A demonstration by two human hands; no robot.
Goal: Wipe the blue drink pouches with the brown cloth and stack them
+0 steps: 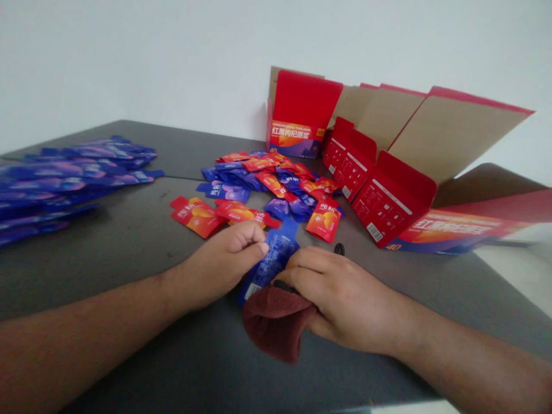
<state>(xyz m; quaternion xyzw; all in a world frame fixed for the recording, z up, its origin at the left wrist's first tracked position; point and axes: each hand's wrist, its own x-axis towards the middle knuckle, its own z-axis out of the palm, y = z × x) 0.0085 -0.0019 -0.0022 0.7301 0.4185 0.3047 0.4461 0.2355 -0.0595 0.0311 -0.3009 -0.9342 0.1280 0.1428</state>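
Observation:
A blue sachet [276, 253] with printed text and a barcode lies in front of me on the dark table. My left hand [228, 259] is closed, with thumb and finger pinching the sachet's left edge. My right hand [340, 293] is closed around a folded brown cloth [280, 322], close against the sachet's lower right side. A dark object [284, 285] shows between those fingers, and a black loop [339, 249] sticks out behind the hand; I cannot tell whether they are one piece. Red sachets [241, 213] lie just beyond my left hand.
A mixed heap of red and blue sachets [276, 178] lies mid-table. Stacked blue sachets [77, 178] are at the left. Open red cartons [297, 138] stand in a row at the right, flaps raised, the nearest carton [452, 230] by the table's right edge. A white wall is behind.

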